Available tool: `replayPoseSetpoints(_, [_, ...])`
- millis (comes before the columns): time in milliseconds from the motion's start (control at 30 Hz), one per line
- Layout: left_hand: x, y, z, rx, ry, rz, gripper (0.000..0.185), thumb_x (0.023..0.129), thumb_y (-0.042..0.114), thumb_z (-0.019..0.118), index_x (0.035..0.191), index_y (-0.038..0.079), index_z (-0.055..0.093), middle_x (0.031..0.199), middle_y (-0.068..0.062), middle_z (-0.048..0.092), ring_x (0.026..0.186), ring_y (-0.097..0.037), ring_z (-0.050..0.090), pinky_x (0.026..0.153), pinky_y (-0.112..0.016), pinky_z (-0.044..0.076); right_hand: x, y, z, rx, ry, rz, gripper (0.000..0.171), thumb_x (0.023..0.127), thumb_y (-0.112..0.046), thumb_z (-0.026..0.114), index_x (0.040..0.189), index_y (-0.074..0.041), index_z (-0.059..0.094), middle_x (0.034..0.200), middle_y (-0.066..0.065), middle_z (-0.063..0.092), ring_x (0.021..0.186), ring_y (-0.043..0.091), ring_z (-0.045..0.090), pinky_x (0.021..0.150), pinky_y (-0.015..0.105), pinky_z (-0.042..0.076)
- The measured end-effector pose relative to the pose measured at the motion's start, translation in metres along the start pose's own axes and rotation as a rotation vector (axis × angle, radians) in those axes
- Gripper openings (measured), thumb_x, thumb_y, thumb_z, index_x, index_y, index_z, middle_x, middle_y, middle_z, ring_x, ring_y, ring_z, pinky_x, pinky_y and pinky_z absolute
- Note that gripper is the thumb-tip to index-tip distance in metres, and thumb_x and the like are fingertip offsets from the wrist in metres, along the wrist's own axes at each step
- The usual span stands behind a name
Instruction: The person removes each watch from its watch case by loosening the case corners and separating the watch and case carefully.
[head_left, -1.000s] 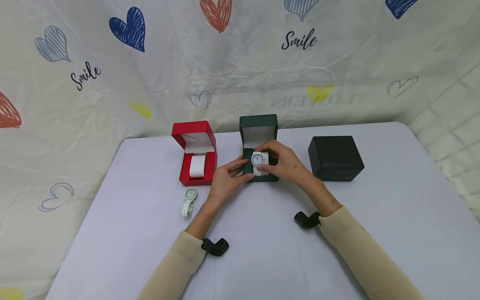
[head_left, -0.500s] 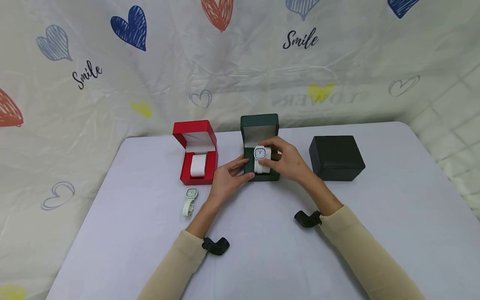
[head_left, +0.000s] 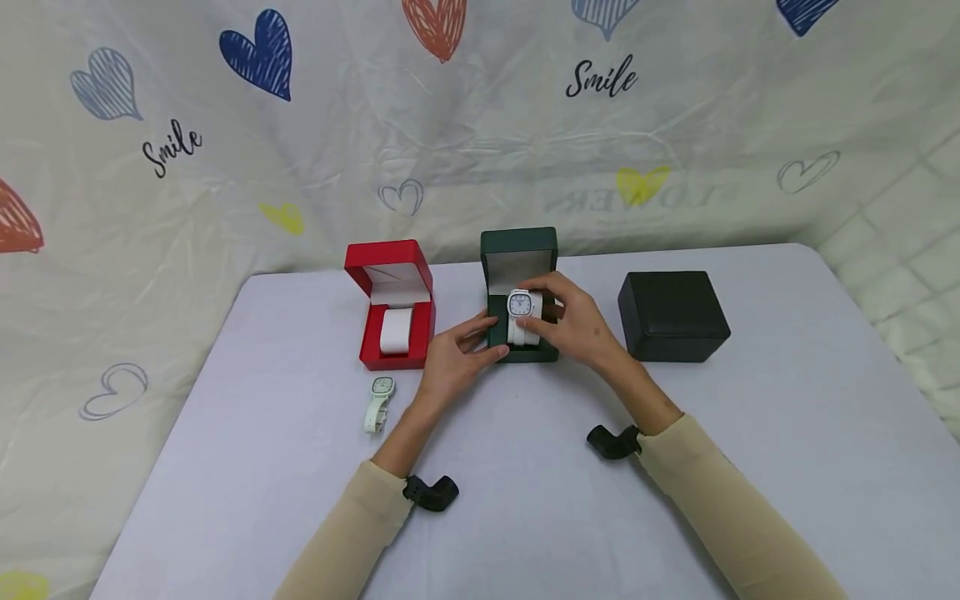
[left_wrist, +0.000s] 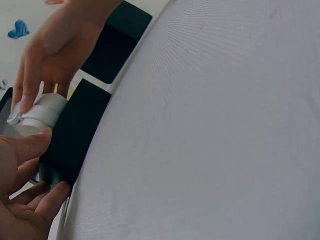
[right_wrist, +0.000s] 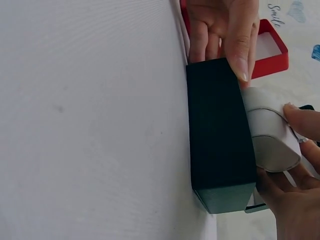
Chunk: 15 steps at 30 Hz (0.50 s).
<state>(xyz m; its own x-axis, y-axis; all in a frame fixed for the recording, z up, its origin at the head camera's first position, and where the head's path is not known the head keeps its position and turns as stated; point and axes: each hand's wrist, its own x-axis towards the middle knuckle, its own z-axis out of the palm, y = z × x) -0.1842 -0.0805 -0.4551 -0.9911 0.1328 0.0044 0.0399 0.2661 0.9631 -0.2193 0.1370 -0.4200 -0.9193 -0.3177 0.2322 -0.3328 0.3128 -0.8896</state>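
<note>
A white wristwatch (head_left: 521, 303) is wrapped round a white cushion (right_wrist: 275, 152). My right hand (head_left: 577, 327) pinches the watch and cushion, thumb in front near the dial and fingers behind. In the right wrist view the cushion sticks out above the rim of the open green watch box (right_wrist: 220, 125). My left hand (head_left: 453, 358) grips the left end of this box, thumb at the front rim and fingers on its side. The box's lid stands raised behind. A second pale wristwatch (head_left: 379, 404) lies on the table left of my left wrist.
An open red watch box (head_left: 396, 362) with a bare white cushion (head_left: 395, 332) stands left of the green one. At the right sits a closed black box (head_left: 673, 317). Behind the white table (head_left: 525, 500) hangs a curtain (head_left: 495, 150) printed with hearts.
My right hand has raised the watch and its cushion a little, up and back out of the green box, mostly in the first half second. My left hand has kept its place on the box.
</note>
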Motion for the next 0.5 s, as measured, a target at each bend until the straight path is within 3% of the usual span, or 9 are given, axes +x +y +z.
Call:
replayPoseSetpoints(333, [-0.0017,0.0018,0.0001,0.028,0.004,-0.012,0.051,0.091,0.018,0.081,0.141,0.019,0.067,0.156,-0.005,0.056,0.137,-0.031,0.062,0.103,-0.040,0.056,-0.0019,-0.0029,-0.0024,0.004,0.021,-0.037,0.050,0.088,-0.004,0.082,0.135,-0.006,0.063,0.134,0.013,0.060,0.115,0.030,0.061,0.100,0.049,0.057])
replayPoseSetpoints(500, [-0.0031,0.0045,0.0017,0.107,0.024,0.031,0.051,0.091,0.020,0.082,0.140,0.017,0.068,0.151,-0.007,0.062,0.133,-0.029,0.065,0.103,-0.039,0.057,-0.0045,-0.0024,-0.0030,0.003,0.025,-0.032,0.050,0.089,-0.005,0.081,0.135,-0.008,0.063,0.133,0.011,0.060,0.116,0.030,0.062,0.100,0.045,0.058])
